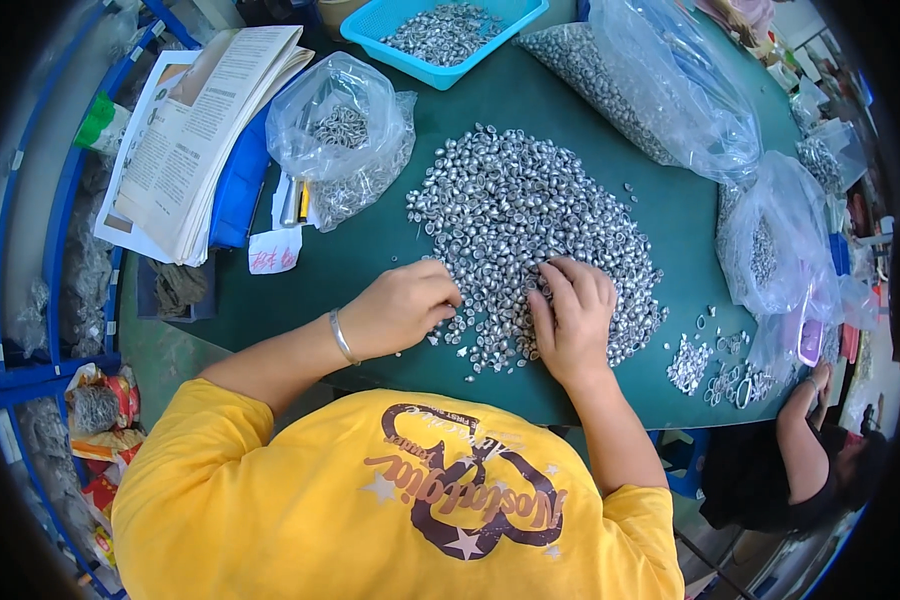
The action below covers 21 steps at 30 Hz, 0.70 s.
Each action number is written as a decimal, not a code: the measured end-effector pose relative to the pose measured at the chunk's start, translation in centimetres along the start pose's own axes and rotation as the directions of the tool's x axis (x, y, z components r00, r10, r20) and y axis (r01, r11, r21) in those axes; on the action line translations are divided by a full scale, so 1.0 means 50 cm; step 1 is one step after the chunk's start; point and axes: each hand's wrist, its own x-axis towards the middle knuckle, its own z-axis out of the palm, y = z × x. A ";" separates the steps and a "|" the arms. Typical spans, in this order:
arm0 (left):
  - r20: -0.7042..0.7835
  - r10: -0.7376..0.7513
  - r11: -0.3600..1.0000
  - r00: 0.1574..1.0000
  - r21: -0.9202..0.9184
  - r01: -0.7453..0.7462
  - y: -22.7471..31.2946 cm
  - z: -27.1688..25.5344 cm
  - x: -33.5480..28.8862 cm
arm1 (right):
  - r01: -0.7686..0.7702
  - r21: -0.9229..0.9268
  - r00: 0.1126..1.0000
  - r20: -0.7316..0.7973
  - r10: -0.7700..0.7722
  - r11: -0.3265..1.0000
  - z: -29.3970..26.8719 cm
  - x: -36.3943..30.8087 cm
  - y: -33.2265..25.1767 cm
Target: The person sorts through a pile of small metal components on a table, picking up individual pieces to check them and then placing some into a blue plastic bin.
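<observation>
A broad heap of small silver-grey metal pieces, cup-like or dome-shaped (530,200), lies on the green tabletop in front of me. At the heap's near left edge is my left hand (405,308), with a silver bangle on its wrist. Its fingers are curled together toward the thumb, and whatever they hold is hidden. My right hand (582,325) rests over the heap's near right part, fingers bent and thumb set apart from them, with pieces showing around the tips. A few loose pieces lie along the near edge between my hands.
Beyond the heap stand a blue plastic basket (445,72) of metal parts and bulging clear bags (610,90). An open bag (335,140), papers (205,140) and a marker sit left. Small parts (688,365) lie right, near another person's arm (805,450).
</observation>
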 end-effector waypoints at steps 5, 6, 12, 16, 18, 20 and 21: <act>-0.052 -0.348 0.774 0.936 -0.579 0.255 0.018 0.020 0.003 | -0.053 -0.078 0.998 0.022 0.055 0.996 0.029 0.062 0.009; -0.002 -0.400 0.682 0.916 -0.668 0.297 0.022 0.019 0.004 | -0.084 -0.112 0.995 0.050 0.090 0.990 0.033 0.071 0.007; 0.002 -0.467 0.481 0.884 -0.838 0.256 0.009 0.022 0.003 | -0.053 -0.113 0.985 0.156 0.070 0.992 0.031 0.079 0.013; -0.021 -0.469 0.456 0.883 -0.862 0.222 0.013 0.022 0.009 | -0.113 0.150 0.986 0.142 0.092 0.982 0.013 0.065 -0.008; -0.018 -0.477 0.437 0.879 -0.872 0.219 0.018 0.021 0.012 | -0.147 0.426 0.986 0.134 0.099 0.892 0.007 0.062 -0.011; -0.011 -0.480 0.416 0.877 -0.883 0.216 0.022 0.021 0.013 | -0.524 0.674 0.851 0.392 0.348 0.521 -0.001 0.052 -0.026; 0.021 -0.487 0.395 0.873 -0.886 0.241 0.023 0.020 0.013 | -0.735 0.677 0.613 0.679 0.404 -0.021 -0.004 0.046 -0.034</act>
